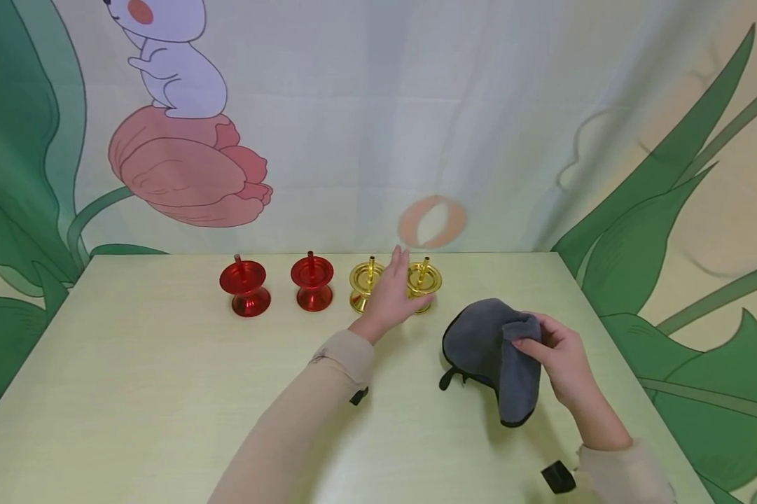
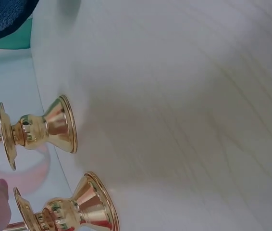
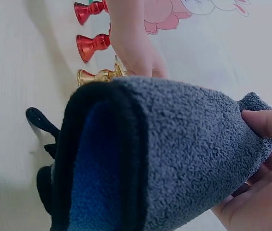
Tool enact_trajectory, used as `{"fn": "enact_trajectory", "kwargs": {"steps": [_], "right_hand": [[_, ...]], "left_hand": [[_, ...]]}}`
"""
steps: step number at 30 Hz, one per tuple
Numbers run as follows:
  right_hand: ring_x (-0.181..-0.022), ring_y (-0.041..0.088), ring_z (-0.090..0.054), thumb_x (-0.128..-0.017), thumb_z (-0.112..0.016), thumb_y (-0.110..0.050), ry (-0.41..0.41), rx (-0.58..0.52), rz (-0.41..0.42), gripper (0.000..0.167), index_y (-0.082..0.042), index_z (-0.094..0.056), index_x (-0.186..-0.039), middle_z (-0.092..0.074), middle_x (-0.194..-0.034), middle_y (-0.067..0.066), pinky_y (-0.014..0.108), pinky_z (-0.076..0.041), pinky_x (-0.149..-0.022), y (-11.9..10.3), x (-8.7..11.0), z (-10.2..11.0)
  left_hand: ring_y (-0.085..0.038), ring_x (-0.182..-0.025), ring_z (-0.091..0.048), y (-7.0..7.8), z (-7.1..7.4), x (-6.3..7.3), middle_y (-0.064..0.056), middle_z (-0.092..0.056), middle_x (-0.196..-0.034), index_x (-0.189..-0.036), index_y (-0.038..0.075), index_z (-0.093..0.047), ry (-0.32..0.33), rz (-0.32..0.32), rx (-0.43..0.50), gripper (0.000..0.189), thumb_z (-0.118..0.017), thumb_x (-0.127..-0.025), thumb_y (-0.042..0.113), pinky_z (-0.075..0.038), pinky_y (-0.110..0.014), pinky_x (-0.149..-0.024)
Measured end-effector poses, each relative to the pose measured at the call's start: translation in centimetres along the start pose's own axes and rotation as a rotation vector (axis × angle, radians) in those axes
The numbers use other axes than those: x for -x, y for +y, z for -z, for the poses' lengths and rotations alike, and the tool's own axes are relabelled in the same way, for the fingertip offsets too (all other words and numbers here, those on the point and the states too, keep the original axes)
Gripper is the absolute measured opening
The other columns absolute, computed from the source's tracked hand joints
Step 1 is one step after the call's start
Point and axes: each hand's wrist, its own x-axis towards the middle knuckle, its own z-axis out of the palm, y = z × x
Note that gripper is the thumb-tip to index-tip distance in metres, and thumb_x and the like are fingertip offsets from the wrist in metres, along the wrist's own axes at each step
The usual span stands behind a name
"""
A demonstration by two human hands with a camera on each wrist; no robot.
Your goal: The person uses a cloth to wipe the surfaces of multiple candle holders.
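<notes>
My right hand (image 1: 561, 360) pinches a grey towelling cloth (image 1: 479, 336) by a bunched corner, thumb over the top. The cloth hangs folded above the table, with black edging, a black loop (image 3: 40, 120) and a blue inner side (image 3: 97, 178). My left hand (image 1: 391, 294) reaches to the back of the table, fingers straight and thumb spread. It overlaps the left gold candle holder (image 1: 360, 278) in the head view, and its thumb reaches across the right gold candle holder (image 1: 430, 281). Both holders stand upright, as the left wrist view shows.
Two red candle holders, one farther left (image 1: 243, 280) and one nearer the gold pair (image 1: 312, 274), stand in the same row along the back edge of the pale table (image 1: 132, 392). Behind them hangs a printed curtain (image 1: 328, 140) with a rabbit and leaves.
</notes>
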Motion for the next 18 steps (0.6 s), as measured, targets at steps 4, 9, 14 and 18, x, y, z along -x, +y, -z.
{"fn": "enact_trajectory", "kwargs": {"steps": [4,9,14,18], "right_hand": [[-0.078,0.002,-0.055,-0.079,-0.058,0.005,0.013,-0.019,-0.004,0.033,-0.022,-0.062,-0.097,-0.061,-0.087,-0.012,0.015,-0.049,-0.065,0.0,0.1,0.3],[-0.078,0.003,-0.055,-0.079,-0.058,0.005,0.02,-0.027,-0.002,0.034,-0.023,-0.062,-0.097,-0.061,-0.087,-0.012,0.015,-0.049,-0.065,0.2,0.2,0.5],[-0.078,0.002,-0.056,-0.079,-0.058,0.006,0.021,-0.021,0.002,0.034,-0.023,-0.063,-0.097,-0.062,-0.087,-0.012,0.016,-0.049,-0.065,0.3,0.3,0.6],[-0.079,0.002,-0.055,-0.079,-0.059,0.005,0.022,-0.012,-0.008,0.033,-0.022,-0.063,-0.097,-0.062,-0.088,-0.012,0.016,-0.049,-0.065,0.4,0.4,0.7]], "left_hand": [[-0.025,-0.136,-0.014,0.1,-0.3,-0.5,-0.009,0.0,-0.15,-0.143,0.009,-0.006,-0.053,0.075,0.015,0.099,-0.06,-0.074,0.054,-0.026,-0.037,-0.107],[-0.026,-0.136,-0.015,0.8,-0.6,-1.3,-0.012,-0.002,-0.149,-0.143,0.007,-0.006,-0.081,0.123,0.014,0.098,-0.063,-0.075,0.048,-0.025,-0.037,-0.107],[-0.027,-0.136,-0.014,1.3,-1.1,-1.8,-0.017,-0.003,-0.148,-0.142,0.004,-0.006,-0.098,0.152,0.012,0.099,-0.064,-0.075,0.046,-0.023,-0.036,-0.108],[-0.027,-0.136,-0.014,1.0,-1.6,-2.0,-0.017,-0.005,-0.148,-0.142,0.003,-0.005,-0.111,0.173,-0.021,0.098,-0.062,-0.076,0.048,-0.024,-0.036,-0.108]]}}
